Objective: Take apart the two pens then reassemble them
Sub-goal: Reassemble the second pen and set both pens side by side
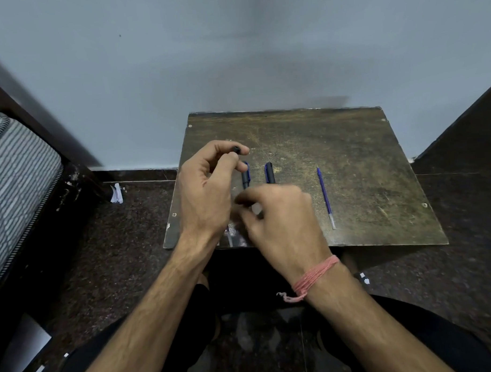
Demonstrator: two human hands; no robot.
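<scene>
The table is a small, worn, dark board set against a pale wall, with dark speckled floor on both sides.

The left hand is raised over the table's left part, near its left edge. Its fingers are curled and pinch a small dark pen part between thumb and forefinger; only the part's black end shows, so its length cannot be judged.

The right hand is over the near middle of the table, fingers bent downward. It is blurred, and whether it grips anything cannot be told. A pale blurred patch sits under its fingertips, possibly a clear pen piece.

Two dark caps with blue clips lie side by side in the table's middle, long axes pointing toward the far edge. The left cap lies just beside the left hand's fingers; the right cap lies just beyond the right hand's knuckles. The two are apart, not touching.

A blue refill lies alone right of centre, well apart from both hands, its pale tip toward the near edge.

A pink thread is wound around the right wrist. A striped mattress stands at far left.
</scene>
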